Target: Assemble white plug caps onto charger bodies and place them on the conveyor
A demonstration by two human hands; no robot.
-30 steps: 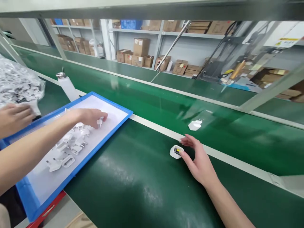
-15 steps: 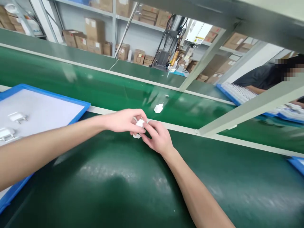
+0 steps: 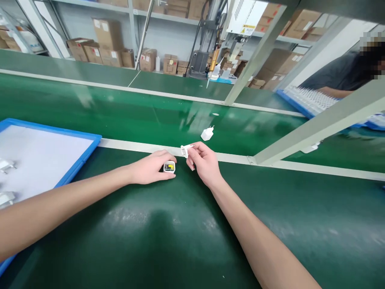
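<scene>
My left hand grips a white charger housing between thumb and fingers, down at the green worktop. The housing's open end faces me, and yellow and dark parts show inside it. Just to the right, my right hand pinches a white plug cover with thin pins, held slightly above the worktop. The cover and the housing are apart. Beyond my right hand, a white plug charger lies on the green conveyor belt, its prongs pointing up and away.
A blue-rimmed tray with several white chargers lies at left. A pale metal post slants across the right side. Behind the belt stands a machine with a dispensing tip. A co-worker sits far right beside another blue tray.
My hands were together around the white pieces; now they are apart. The left has come down with the open housing, while the right holds the plug cover. The view has shifted slightly.
</scene>
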